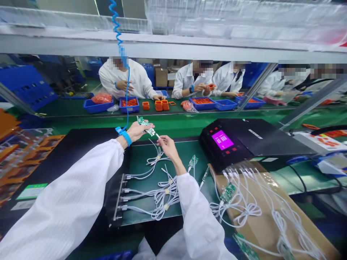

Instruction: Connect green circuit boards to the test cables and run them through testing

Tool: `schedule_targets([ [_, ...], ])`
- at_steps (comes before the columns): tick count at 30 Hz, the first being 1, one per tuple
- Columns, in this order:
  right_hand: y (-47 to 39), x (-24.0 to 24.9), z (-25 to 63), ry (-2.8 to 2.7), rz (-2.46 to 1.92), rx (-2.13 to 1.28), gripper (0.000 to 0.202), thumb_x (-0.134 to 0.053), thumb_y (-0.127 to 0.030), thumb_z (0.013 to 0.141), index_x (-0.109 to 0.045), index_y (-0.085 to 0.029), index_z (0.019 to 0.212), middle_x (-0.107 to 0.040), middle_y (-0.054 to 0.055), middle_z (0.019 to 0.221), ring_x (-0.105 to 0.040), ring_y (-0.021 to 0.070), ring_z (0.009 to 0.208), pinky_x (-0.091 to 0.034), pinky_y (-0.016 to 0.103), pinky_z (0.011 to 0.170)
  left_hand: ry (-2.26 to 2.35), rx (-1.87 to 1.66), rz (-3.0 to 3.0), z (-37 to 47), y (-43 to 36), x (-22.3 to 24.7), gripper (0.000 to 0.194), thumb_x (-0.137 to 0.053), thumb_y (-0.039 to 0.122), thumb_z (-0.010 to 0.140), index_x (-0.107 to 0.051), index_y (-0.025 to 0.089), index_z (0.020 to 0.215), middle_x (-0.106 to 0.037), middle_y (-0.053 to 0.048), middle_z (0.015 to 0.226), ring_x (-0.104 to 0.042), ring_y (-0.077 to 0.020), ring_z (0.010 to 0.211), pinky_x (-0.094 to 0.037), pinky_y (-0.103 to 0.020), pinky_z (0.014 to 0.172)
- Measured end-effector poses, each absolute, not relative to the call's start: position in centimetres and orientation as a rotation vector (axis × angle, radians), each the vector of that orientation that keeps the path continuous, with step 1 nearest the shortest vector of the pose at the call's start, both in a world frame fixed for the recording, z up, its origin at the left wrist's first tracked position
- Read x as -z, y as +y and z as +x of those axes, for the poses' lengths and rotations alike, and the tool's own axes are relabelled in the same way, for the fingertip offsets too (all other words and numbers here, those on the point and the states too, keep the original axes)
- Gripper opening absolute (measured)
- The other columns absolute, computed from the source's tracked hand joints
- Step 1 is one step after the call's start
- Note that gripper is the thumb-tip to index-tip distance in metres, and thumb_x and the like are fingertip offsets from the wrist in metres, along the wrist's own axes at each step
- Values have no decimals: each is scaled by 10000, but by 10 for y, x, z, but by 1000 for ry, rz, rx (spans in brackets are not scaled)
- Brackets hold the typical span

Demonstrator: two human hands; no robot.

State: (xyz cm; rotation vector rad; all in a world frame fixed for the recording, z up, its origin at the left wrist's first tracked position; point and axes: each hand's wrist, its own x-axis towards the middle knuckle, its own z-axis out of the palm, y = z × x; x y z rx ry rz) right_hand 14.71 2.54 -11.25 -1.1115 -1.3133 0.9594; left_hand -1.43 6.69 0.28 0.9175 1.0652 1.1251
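My left hand (137, 131) is closed on a green circuit board (146, 127), held up above the green mat near the left black box (81, 148). With its fingers pinched, my right hand (167, 146) grips the white plug of a cable (157, 135) at the board's lower right end. Whether the plug sits fully in the board is too small to tell. Below my hands lie bundled white cables (166, 191), several of them plugged into the left box. Another small circuit board (193, 162) stands on a cable right of my right forearm.
At right, a black tester (230, 141) with a lit magenta screen has white cables running over brown cardboard (268, 202), with a green board (228, 192) among them. Orange parts (40, 155) are stacked at left. Co-workers sit across, behind blue bins (202, 103). A blue coiled cord (115, 21) hangs down.
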Motion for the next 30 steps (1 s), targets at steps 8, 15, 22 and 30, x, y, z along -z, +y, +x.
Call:
schedule_targets([
  [8, 12, 106, 140, -1142, -1023, -972, 475, -735, -643, 784, -716, -198, 949, -656, 0, 728, -545, 134, 624, -448, 273, 603, 958, -1078, 975, -16, 62, -4, 336, -750, -83, 783, -592, 125, 994, -779, -114, 961, -775, -204, 906, -582, -361, 918],
  [15, 7, 102, 136, -1059, -997, -1026, 519, -750, -663, 752, -740, -175, 930, -627, -6, 697, -512, 122, 608, -453, 281, 620, 907, -1065, 994, -15, 60, -3, 388, -793, -70, 755, -606, 120, 1038, -784, -131, 998, -777, -225, 945, -563, -397, 977],
  [22, 2, 101, 138, -1037, -995, -1057, 476, -766, -634, 765, -775, -179, 906, -603, -15, 678, -496, 114, 603, -432, 270, 609, 866, -1055, 987, -14, 61, -3, 429, -832, -79, 704, -621, 110, 1026, -781, -143, 996, -774, -238, 939, -554, -410, 971],
  [30, 5, 106, 139, -996, -1001, -1083, 510, -807, -623, 702, -769, -171, 934, -699, 25, 775, -604, 137, 677, -500, 288, 685, 868, -1022, 1019, -16, 64, 0, 424, -857, -39, 698, -617, 127, 1004, -784, -136, 999, -762, -223, 958, -509, -418, 1025],
])
